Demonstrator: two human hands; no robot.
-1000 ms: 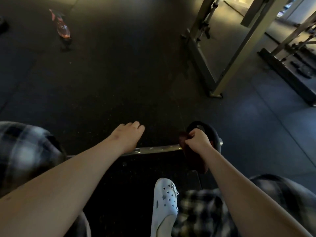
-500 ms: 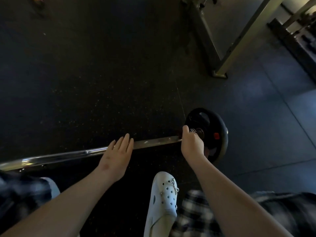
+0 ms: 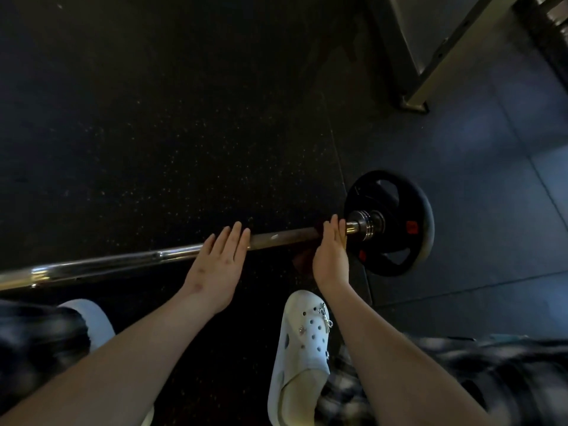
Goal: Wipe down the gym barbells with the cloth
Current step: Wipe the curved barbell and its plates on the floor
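Observation:
A steel barbell lies on the dark rubber floor, running from the left edge to a black weight plate on the right. My left hand rests flat on the bar's middle with its fingers straight. My right hand lies across the bar just left of the chrome collar, fingers straight and pointing away from me. It presses a dark reddish cloth onto the bar. The cloth shows beside and below the palm. My right thumb is hidden.
A metal rack post and its foot stand on the floor at the upper right. My white clog is just below the right hand, and another white shoe sits at the lower left. Plaid trouser legs fill both lower corners.
The view has tipped down and closer to the bar. My right hand has gone from a curled grip on the cloth to straight fingers over it. My left hand stays on the bar.

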